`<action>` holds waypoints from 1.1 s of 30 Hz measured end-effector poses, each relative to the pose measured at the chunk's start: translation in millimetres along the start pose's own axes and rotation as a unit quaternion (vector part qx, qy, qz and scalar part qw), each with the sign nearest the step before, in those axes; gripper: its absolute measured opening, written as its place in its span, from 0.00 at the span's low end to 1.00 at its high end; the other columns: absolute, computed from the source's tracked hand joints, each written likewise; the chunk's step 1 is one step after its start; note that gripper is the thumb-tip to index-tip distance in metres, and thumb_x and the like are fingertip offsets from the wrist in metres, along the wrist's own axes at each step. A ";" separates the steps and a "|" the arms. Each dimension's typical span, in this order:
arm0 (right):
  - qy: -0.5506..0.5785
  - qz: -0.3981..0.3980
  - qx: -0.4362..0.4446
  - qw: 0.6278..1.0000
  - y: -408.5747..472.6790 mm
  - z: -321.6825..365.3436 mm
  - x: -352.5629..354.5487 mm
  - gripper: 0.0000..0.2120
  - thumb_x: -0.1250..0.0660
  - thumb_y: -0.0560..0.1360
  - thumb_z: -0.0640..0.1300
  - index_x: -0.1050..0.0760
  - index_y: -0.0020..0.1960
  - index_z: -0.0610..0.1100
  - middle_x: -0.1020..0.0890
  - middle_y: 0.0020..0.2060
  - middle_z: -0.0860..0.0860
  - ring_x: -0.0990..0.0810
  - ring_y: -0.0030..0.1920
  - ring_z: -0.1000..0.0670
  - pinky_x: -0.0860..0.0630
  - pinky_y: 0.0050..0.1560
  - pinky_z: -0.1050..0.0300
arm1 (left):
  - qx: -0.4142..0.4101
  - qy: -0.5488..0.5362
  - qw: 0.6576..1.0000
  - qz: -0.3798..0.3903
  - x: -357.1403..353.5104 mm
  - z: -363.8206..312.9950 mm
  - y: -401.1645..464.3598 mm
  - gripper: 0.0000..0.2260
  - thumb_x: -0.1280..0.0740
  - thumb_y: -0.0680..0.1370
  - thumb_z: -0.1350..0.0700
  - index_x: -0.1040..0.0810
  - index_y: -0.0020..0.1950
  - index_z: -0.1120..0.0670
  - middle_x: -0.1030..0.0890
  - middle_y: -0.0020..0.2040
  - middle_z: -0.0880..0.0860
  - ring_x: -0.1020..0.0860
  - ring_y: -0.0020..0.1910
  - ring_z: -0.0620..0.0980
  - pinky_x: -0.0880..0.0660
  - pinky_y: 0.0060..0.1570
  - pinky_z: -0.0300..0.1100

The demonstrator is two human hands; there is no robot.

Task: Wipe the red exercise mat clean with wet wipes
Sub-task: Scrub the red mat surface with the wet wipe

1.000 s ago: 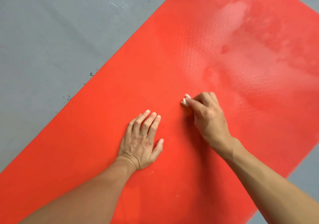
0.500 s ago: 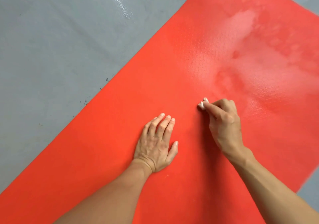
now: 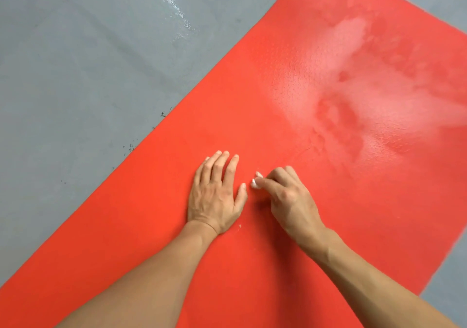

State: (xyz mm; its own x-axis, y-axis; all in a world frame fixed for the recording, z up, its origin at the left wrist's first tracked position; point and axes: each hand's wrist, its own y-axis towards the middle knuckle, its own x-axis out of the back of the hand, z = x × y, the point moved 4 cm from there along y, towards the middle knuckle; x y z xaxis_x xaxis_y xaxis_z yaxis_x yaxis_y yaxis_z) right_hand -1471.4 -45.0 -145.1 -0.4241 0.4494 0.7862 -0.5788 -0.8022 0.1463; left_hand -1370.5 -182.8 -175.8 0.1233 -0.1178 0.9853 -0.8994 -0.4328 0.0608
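The red exercise mat (image 3: pixel 252 95) lies diagonally across a grey floor and fills most of the view. Its far right part shines wet, with paler streaks. My left hand (image 3: pixel 216 196) lies flat on the mat, palm down and fingers straight. Just to its right, my right hand (image 3: pixel 288 197) has its fingers curled round a small balled-up white wet wipe (image 3: pixel 255 182) and presses it onto the mat. Only a small white bit of the wipe shows past the fingertips, close to my left thumb.
Grey floor (image 3: pixel 88 75) borders the mat on the left and at the right corners. A wet smear (image 3: pixel 174 4) glints on the floor near the top. Dark specks (image 3: pixel 131 147) lie by the mat's left edge. A few white crumbs (image 3: pixel 239 226) sit beside my left wrist.
My right hand has drawn the wipe back toward me and leftward, ending beside my left thumb. My left hand has stayed flat on the mat.
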 end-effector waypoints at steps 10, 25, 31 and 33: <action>0.018 -0.016 -0.024 0.999 14.4 1.9 -5.6 0.10 0.36 0.83 0.40 0.16 0.57 0.41 0.22 0.43 0.48 0.28 0.44 0.46 0.27 0.43 0.52 | -0.002 0.001 1.000 -0.002 -0.9 -0.5 0.7 0.29 0.37 0.78 0.46 0.29 0.78 0.56 0.28 0.75 0.58 0.33 0.77 0.58 0.36 0.77 0.57; 0.002 0.009 0.042 0.999 48.0 -16.1 -7.4 0.09 0.34 0.83 0.40 0.16 0.60 0.42 0.21 0.45 0.47 0.28 0.44 0.46 0.27 0.44 0.52 | -0.004 0.001 1.000 0.004 2.2 -0.3 0.2 0.30 0.36 0.78 0.46 0.29 0.79 0.56 0.28 0.76 0.58 0.33 0.78 0.58 0.39 0.79 0.56; -0.030 -0.135 -0.146 0.980 74.4 -38.9 3.0 0.09 0.33 0.84 0.40 0.15 0.59 0.43 0.23 0.45 0.45 0.30 0.46 0.46 0.30 0.45 0.52 | -0.005 0.004 1.000 0.003 -0.1 0.5 0.4 0.31 0.36 0.78 0.45 0.31 0.79 0.56 0.28 0.76 0.57 0.33 0.78 0.58 0.40 0.79 0.56; 0.007 -0.068 -0.077 0.995 58.6 -14.6 -14.1 0.10 0.33 0.83 0.37 0.16 0.61 0.41 0.23 0.45 0.46 0.30 0.46 0.47 0.29 0.45 0.55 | -0.005 0.006 1.000 0.001 -0.5 0.2 0.0 0.31 0.35 0.78 0.46 0.31 0.79 0.56 0.28 0.76 0.57 0.33 0.77 0.58 0.40 0.79 0.56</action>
State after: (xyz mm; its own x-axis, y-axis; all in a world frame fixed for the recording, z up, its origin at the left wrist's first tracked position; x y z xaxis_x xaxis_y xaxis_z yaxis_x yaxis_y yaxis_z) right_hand -1509.5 -92.7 -156.3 -0.3437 0.5563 0.7566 -0.7307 -0.6645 0.1566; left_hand -1370.5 -182.8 -176.3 0.1173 -0.1079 0.9872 -0.9034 -0.4244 0.0610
